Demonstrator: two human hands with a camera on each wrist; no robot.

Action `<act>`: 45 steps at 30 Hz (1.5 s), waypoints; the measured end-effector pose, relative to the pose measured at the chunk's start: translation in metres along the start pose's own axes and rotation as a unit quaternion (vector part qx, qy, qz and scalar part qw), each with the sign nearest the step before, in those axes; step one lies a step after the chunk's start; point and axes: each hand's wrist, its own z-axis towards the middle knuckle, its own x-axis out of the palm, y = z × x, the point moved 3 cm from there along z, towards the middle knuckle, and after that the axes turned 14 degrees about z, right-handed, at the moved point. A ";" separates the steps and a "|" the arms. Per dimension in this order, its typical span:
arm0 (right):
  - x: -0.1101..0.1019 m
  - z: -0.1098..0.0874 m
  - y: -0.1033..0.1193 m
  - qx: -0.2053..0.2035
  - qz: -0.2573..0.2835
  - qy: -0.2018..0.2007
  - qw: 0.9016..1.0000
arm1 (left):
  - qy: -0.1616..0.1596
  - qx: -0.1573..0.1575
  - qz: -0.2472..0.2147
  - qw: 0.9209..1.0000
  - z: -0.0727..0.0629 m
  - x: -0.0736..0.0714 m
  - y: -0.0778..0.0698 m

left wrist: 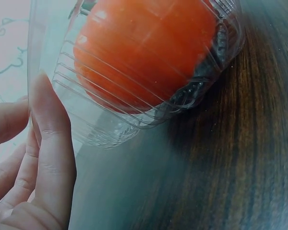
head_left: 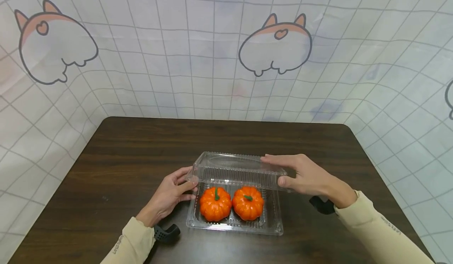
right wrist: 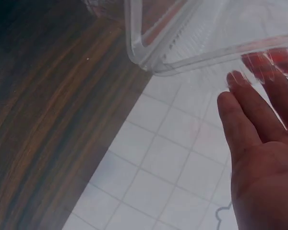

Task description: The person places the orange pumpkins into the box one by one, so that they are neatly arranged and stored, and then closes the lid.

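A clear plastic clamshell container lies on the table with its ribbed lid tilted up at the back. In its base sit two small orange pumpkins with green stems, side by side. My left hand pinches the lid's left edge between thumb and fingers. Through the clear wall, the left wrist view shows one pumpkin close up. My right hand holds the lid's right end, thumb at the front corner and fingers over the top. Some right fingertips show through the plastic in the right wrist view.
The dark wood-grain table has rounded back corners. A white grid-patterned sheet with cartoon animal drawings stands behind it and at both sides. Dark bands are on both wrists, below the cream sleeves.
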 end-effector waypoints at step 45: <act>0.054 -0.026 -0.003 -0.180 -0.193 -0.012 0.964 | 0.106 -0.046 0.025 0.993 -0.060 0.005 0.020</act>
